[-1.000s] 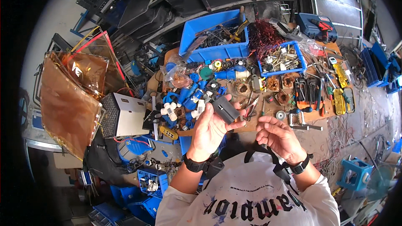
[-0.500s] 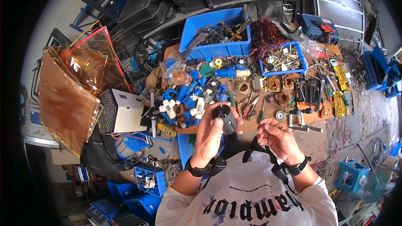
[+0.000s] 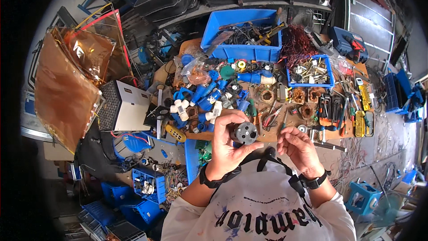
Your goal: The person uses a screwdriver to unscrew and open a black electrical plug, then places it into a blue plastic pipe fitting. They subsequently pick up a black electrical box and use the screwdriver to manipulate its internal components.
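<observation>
My left hand (image 3: 224,145) grips a black cylindrical connector insert (image 3: 245,133) between thumb and fingers, above the near edge of the workbench. Its round end, with several holes, faces up toward me. Just to the right, my right hand (image 3: 299,149) is raised with thumb and fingertips pinched together. Whatever may be between those fingertips is too small to make out. A thin screwdriver (image 3: 284,118) lies on the bench beyond the right fingertips. White pipe-like fittings (image 3: 180,110) and blue connector shells (image 3: 209,101) are heaped to the left of the insert.
A large blue bin (image 3: 243,53) of tools and cables stands at the back of the wooden bench (image 3: 263,136). Right of it are a blue tray (image 3: 311,82) of metal parts, hex keys (image 3: 332,107) and a yellow bit set (image 3: 360,122). A yellow power strip (image 3: 175,133) sits front left.
My left hand has turned the connector insert so its holed end now faces me. The right hand stays pinched close by. The whole view has shifted slightly.
</observation>
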`<state>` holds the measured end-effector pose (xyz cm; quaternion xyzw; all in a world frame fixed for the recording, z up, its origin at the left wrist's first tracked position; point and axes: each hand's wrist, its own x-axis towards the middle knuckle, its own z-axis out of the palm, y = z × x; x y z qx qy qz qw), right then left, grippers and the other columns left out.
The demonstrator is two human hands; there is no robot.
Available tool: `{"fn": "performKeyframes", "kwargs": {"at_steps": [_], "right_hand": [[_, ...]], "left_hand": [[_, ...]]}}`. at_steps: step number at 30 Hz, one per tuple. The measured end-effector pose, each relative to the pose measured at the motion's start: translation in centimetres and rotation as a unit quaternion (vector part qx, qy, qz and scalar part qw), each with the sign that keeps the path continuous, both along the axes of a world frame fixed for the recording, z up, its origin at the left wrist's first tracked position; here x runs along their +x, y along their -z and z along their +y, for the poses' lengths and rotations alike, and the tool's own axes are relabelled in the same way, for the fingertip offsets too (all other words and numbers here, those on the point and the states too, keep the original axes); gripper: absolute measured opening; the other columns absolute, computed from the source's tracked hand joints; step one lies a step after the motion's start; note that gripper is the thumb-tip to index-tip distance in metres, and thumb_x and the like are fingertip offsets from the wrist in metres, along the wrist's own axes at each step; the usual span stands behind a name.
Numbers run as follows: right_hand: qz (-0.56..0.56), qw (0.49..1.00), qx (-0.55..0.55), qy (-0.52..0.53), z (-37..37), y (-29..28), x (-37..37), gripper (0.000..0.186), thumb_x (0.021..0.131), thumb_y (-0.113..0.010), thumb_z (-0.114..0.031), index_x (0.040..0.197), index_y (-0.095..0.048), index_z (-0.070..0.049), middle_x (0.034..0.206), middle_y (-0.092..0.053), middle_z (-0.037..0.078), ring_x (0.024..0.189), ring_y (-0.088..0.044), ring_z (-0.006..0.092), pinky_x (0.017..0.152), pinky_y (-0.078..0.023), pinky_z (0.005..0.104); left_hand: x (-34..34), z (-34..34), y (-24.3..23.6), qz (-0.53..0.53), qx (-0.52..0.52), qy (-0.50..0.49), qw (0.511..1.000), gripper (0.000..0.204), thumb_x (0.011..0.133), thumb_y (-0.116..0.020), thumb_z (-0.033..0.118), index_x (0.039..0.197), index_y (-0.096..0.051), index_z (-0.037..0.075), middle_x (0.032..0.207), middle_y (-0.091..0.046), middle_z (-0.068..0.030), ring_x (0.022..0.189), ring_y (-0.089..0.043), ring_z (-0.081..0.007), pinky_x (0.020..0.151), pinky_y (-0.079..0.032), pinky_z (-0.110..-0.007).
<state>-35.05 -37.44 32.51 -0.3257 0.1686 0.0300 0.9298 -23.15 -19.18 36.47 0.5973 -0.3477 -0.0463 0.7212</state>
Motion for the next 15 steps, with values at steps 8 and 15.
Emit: {"fn": "performKeyframes", "kwargs": {"at_steps": [8, 15], "right_hand": [[0.028, 0.997, -0.059, 0.041, 1.5, 0.9, 3.0, 0.016, 0.095, -0.056, -0.017, 0.104, -0.059, -0.004, 0.089, -0.063, 0.007, 0.076, -0.063, 0.0175, 0.067, -0.051, 0.0279], [0.066, 0.993, -0.082, 0.046, 2.4, 3.8, 6.5, 0.015, 0.096, -0.054, -0.015, 0.105, -0.059, -0.004, 0.09, -0.064, 0.008, 0.076, -0.063, 0.0179, 0.066, -0.05, 0.0275]], "left_hand": [[3.9, 2.1, 0.4, -0.008, -0.038, 0.018, 0.999, 0.066, 0.065, -0.086, 0.007, 0.112, -0.041, 0.009, 0.106, -0.045, -0.0085, 0.085, -0.055, -0.0188, 0.071, -0.051, -0.032], [7.6, 4.3, 1.0, -0.014, -0.052, 0.031, 0.998, 0.063, 0.066, -0.086, 0.005, 0.109, -0.04, 0.01, 0.106, -0.043, -0.0079, 0.088, -0.054, -0.0194, 0.072, -0.051, -0.034]]}}
